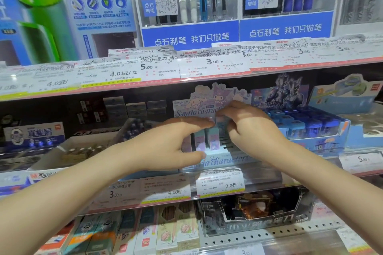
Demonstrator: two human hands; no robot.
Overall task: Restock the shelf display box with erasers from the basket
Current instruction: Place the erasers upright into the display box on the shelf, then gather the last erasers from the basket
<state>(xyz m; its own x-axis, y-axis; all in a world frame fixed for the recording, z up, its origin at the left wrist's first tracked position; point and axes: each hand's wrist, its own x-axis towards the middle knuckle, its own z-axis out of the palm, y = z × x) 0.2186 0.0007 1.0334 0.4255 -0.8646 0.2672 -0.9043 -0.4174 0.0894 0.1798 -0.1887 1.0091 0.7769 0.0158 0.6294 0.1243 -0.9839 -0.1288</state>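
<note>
Both hands reach into the "Sanrio characters" display box (pixel 217 162) on the shelf. The left hand (pixel 165 143) lies flat, fingers straight. The right hand (pixel 248 124) pinches a pale eraser (pixel 220 119) above the standing erasers (pixel 213 137)

We note the display box (pixel 215 107) at frame centre on the middle shelf: pastel lilac card, cartoon-character header standing upright at the back, script lettering across its front lip. Inside, we see erasers (pixel 211 137) standing upright in pale teal and lilac sleeves, packed side by side near the box's left-centre.
</note>
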